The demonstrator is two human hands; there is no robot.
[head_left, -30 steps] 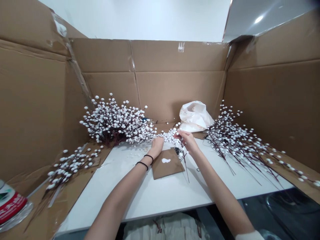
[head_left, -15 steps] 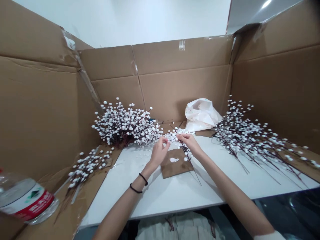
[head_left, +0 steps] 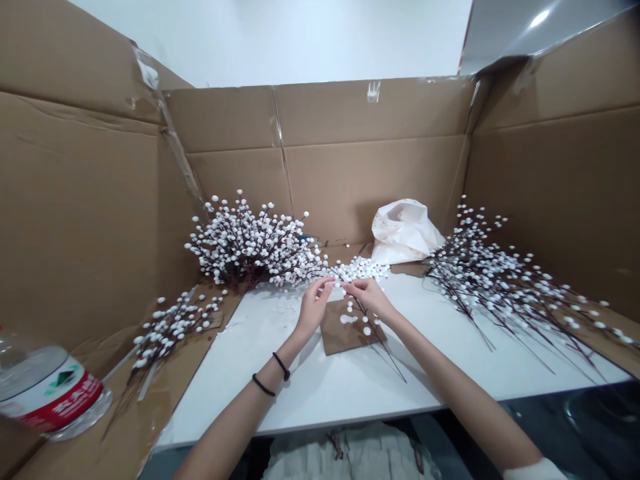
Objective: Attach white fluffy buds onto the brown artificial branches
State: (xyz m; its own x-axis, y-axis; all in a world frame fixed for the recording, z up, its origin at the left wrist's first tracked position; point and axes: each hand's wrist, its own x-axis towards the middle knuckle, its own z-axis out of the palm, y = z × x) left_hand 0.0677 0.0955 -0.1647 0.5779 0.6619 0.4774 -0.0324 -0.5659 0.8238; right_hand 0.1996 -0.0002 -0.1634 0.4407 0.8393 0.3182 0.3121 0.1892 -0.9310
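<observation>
My right hand (head_left: 371, 297) pinches a dark brown artificial berry branch (head_left: 384, 347) near its upper end. White berries hang along this branch, and its bare stem slants down to the right over a cardboard piece (head_left: 347, 341). Close beside it, my left hand (head_left: 313, 308) is closed, thumb and finger together, on what looks like a small white ball (head_left: 337, 285), partly covered by the fingertips. The two sets of fingertips nearly meet. On the cardboard lies a white blob (head_left: 349, 319), perhaps glue. Behind my hands is a pile of loose white balls (head_left: 367, 267).
A thick bunch of white-berried branches (head_left: 250, 243) stands at back left, with a smaller bunch (head_left: 173, 327) nearer. More branches (head_left: 505, 280) lie right. A white plastic bag (head_left: 404, 233), a bottle (head_left: 55, 393) and cardboard walls (head_left: 370, 173) surround the white board (head_left: 235, 390).
My left hand has come from the pile of balls to my right hand's fingertips. My right hand has drawn the branch slightly nearer, tilting its top left. The view has shifted.
</observation>
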